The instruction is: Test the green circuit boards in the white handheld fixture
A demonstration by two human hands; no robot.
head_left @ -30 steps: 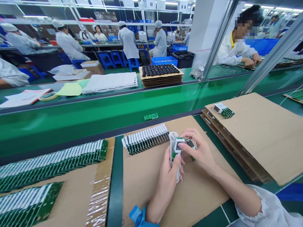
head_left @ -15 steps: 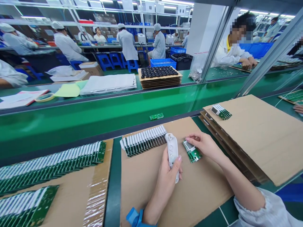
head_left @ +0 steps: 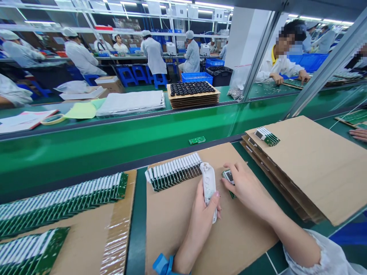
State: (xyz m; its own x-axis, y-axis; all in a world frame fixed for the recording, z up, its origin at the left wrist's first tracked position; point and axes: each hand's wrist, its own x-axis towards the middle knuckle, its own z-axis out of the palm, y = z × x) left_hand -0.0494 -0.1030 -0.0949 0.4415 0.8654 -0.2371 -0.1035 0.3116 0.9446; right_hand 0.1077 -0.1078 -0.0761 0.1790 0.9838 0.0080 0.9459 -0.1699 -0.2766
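Observation:
My left hand (head_left: 199, 217) is closed around a white plastic housing half (head_left: 208, 179), held upright with its hollow inside facing me. My right hand (head_left: 246, 185) is over a green circuit board (head_left: 228, 175) with a small grey screen. Its thumb and forefinger are spread at the screen's near and far sides, and the hand hides most of the board. To the left of the housing, a row of circuit boards with white-backed screens (head_left: 174, 170) leans in overlapping order on the cardboard sheet (head_left: 169, 229) under both hands.
More board rows (head_left: 65, 198) lie on cardboard at left. Stacked cardboard sheets (head_left: 312, 160) at right carry a few boards (head_left: 267, 136). Beyond runs a green conveyor belt (head_left: 129, 137) with a single board (head_left: 197, 140) on it. A co-worker (head_left: 282, 57) sits across, behind a metal post (head_left: 262, 49).
My right hand has shifted forward over the circuit board, covering more of it, with thumb and forefinger further apart. The single board on the belt has moved right. My left hand stays put.

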